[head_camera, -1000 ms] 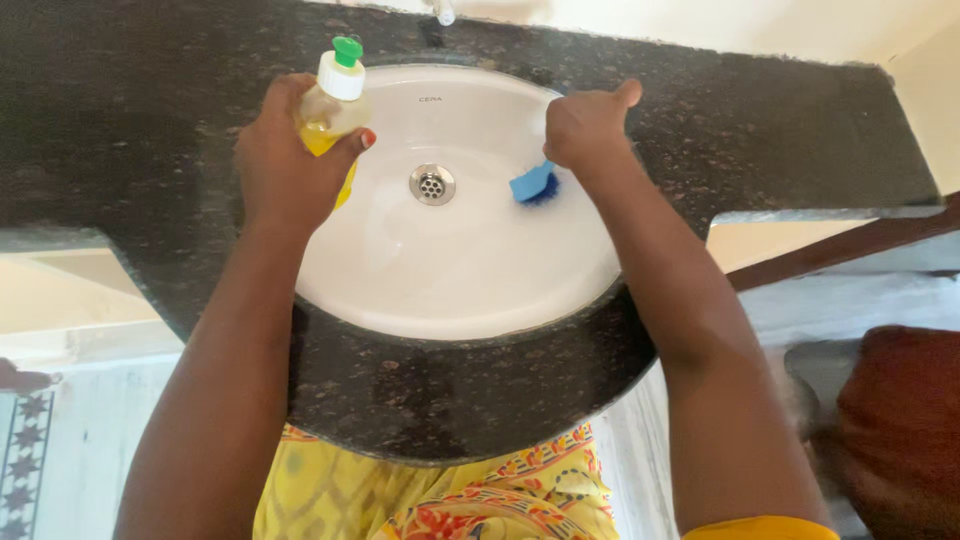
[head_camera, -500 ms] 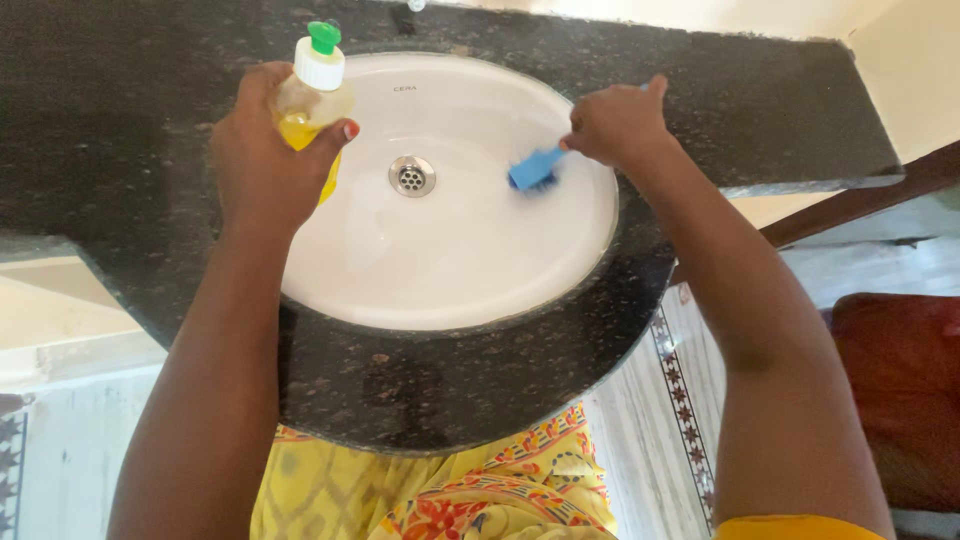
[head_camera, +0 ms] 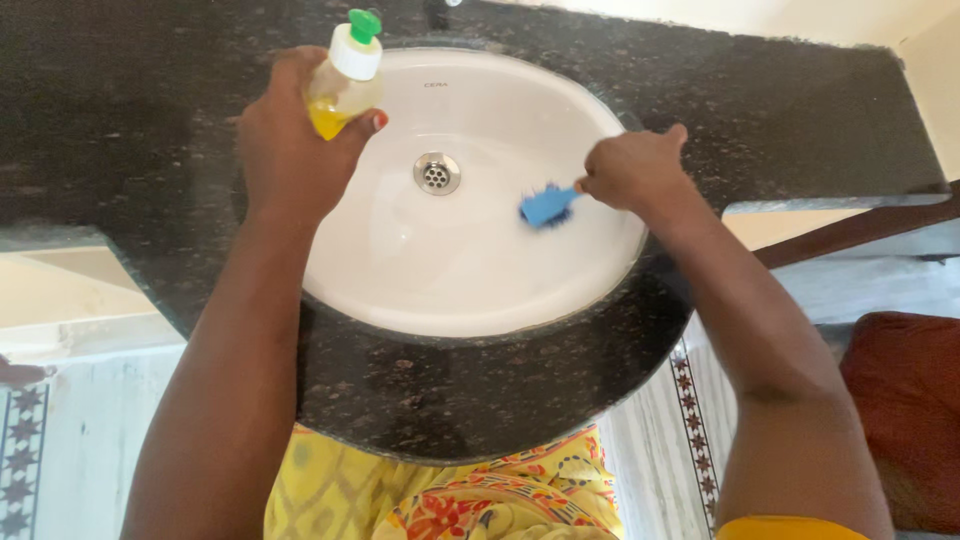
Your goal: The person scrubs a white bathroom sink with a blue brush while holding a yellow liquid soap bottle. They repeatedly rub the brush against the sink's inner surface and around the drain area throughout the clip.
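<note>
- Blue scrub brush [head_camera: 547, 206] sits inside the white oval basin [head_camera: 470, 280], its head against the sloping wall to the right of the metal drain [head_camera: 437, 173]; the bristles look blurred.
- Right hand [head_camera: 635, 167] hangs over the basin's right rim with fingers curled tight round the brush handle, thumb sticking up.
- Left hand [head_camera: 295, 150] is at the basin's upper-left rim, fingers wrapped firmly round a soap bottle [head_camera: 343, 85] of yellow liquid; the bottle stands nearly upright, white cap and green spout tipped slightly right.
- Between the brush and the drain the porcelain is bare; the bottle and left hand are on the far side of the drain from the brush, well apart from it.
- Dark speckled stone counter [head_camera: 800, 110] rings the basin on every side, wide to the left and right, and bulging forward in a curve on the near side.
- A bit of the tap [head_camera: 452, 3] shows behind the basin at the top edge.
- Below the counter's front curve is the person's yellow patterned garment [head_camera: 450, 495].
- Right of the basin, beyond the counter's end, lies a tiled floor [head_camera: 650, 450] with a patterned border, and a dark red cushion-like shape [head_camera: 905, 420].
- Count: one brush, one bottle, one drain, one basin, two hands.
</note>
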